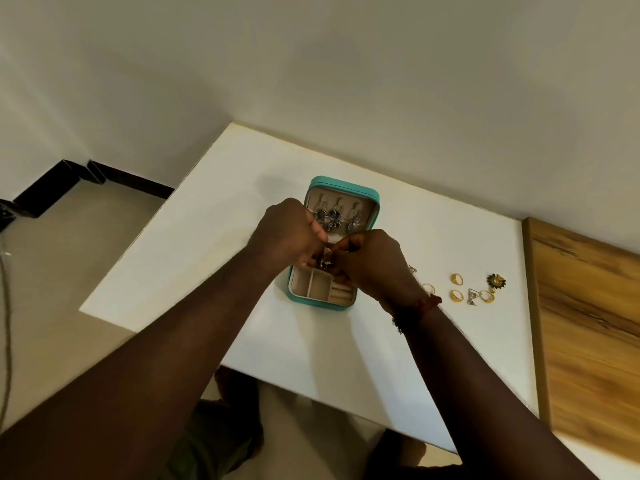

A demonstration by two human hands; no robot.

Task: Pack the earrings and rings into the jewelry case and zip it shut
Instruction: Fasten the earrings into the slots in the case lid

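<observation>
A teal jewelry case point(313, 299) lies open on the white worktop point(194, 237), its lid folded back toward the wall. Three dark dangling earrings point(334, 216) hang in a row inside the lid. The near half of the case shows beige compartments and a ring-roll section at its right side.

Both hands meet above the middle of the case. The left hand point(287, 233) is curled, its fingers bunched together, and the right hand point(374, 261) is curled opposite it, fingertips touching or nearly touching those of the left. Between them sits a small dark-and-gold earring point(325, 263), pinched by the fingertips; which hand bears most of the grip cannot be told. A reddish bracelet point(427, 304) circles the right wrist.

To the right of the case, loose on the worktop, lie several gold rings point(457, 279), a silver triangular piece point(472, 296) and a dark flower-shaped earring with a gold centre point(496, 280). One more ring point(428, 288) lies just beside the right wrist. A wooden panel point(588, 323) borders the worktop at the far right.
</observation>
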